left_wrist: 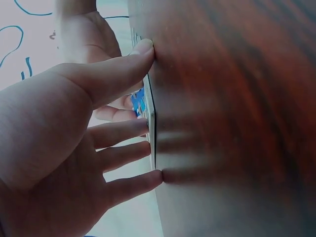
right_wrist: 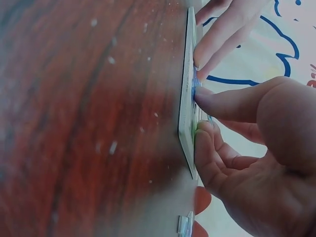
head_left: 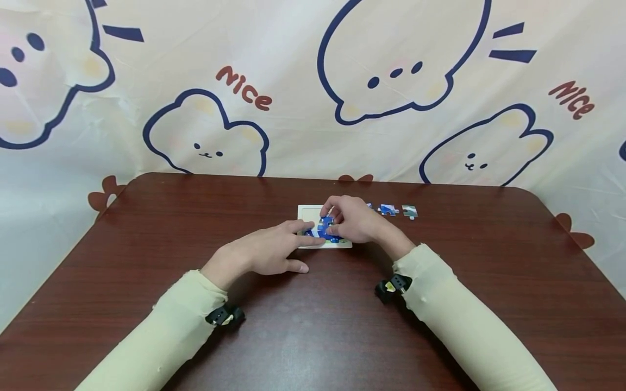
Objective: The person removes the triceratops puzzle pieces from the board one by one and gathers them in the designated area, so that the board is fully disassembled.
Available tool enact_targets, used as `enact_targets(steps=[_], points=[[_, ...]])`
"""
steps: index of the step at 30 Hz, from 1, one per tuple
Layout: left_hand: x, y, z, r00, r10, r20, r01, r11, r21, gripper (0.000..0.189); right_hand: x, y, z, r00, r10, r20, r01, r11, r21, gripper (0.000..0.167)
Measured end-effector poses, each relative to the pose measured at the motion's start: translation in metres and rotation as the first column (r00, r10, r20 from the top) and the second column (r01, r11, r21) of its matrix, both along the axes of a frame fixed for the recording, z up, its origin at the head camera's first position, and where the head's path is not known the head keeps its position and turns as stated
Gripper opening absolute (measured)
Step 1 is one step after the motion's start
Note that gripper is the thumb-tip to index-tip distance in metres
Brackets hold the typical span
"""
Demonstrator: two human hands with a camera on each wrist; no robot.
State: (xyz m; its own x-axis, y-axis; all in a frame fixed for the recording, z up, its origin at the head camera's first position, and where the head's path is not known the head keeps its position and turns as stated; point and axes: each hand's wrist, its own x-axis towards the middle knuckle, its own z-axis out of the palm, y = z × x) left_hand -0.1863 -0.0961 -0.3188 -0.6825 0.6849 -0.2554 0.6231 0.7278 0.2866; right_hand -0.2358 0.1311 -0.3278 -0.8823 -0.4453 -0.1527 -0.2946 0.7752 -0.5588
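A small white-rimmed jigsaw board (head_left: 313, 207) lies on the table, with blue puzzle pieces in its lower part. My left hand (head_left: 266, 250) comes from the left, fingers outstretched, fingertips resting on the board's left and front edge; its thumb touches the table. My right hand (head_left: 356, 220) is over the board's right side, its fingers bent, and pinches a blue puzzle piece (head_left: 325, 221) between thumb and fingers. The left wrist view shows that blue piece (left_wrist: 138, 101) tilted above the board. In the right wrist view, the fingers partly hide the board (right_wrist: 185, 106).
Behind the right hand lie loose puzzle pieces: a blue and white one (head_left: 388, 209), a paler one (head_left: 409, 212), and one partly hidden by the hand. A brown wooden table (head_left: 313, 326) spreads around; a printed curtain (head_left: 293, 146) hangs behind its far edge.
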Motion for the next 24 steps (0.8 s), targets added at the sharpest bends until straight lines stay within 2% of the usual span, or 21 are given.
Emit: enact_targets(steps=[10,24], points=[[0.001,0.0,0.001,1.0,-0.001,0.001,0.001,1.0,-0.015,0.062,0.002,0.001,0.007,1.0,0.005,-0.015,-0.004,1.0,0.024,0.032],[0.001,0.0,-0.001,1.0,-0.013,-0.028,0.013,1.0,-0.014,0.059,0.009,0.02,0.012,0.996,-0.016,-0.093,0.012,0.999,-0.046,0.031]])
